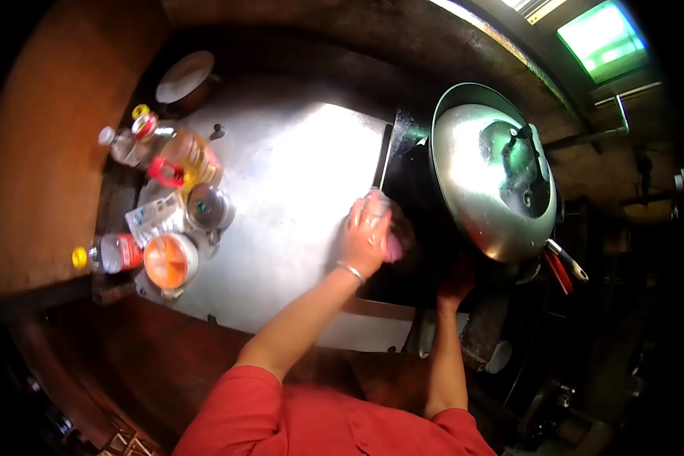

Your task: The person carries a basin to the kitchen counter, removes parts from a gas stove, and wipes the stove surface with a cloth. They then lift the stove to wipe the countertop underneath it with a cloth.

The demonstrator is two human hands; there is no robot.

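My left hand [366, 237], with a bracelet at the wrist, presses down at the right edge of the metal countertop [289, 220]. Under its fingers is a crumpled pink and whitish cloth [394, 248], mostly covered by the hand and blurred. To the right, my right hand [456, 284] is in deep shadow below a large wok with a domed metal lid [475, 190]. Its fingers are too dark to make out, and so is anything they may hold.
Bottles [171, 156], a glass jar [209, 207], an orange-filled seasoning container [170, 260] and a small red-labelled bottle [118, 253] crowd the counter's left side. Behind them is a bowl [186, 77]. Long-handled utensils [566, 260] stick out by the wok.
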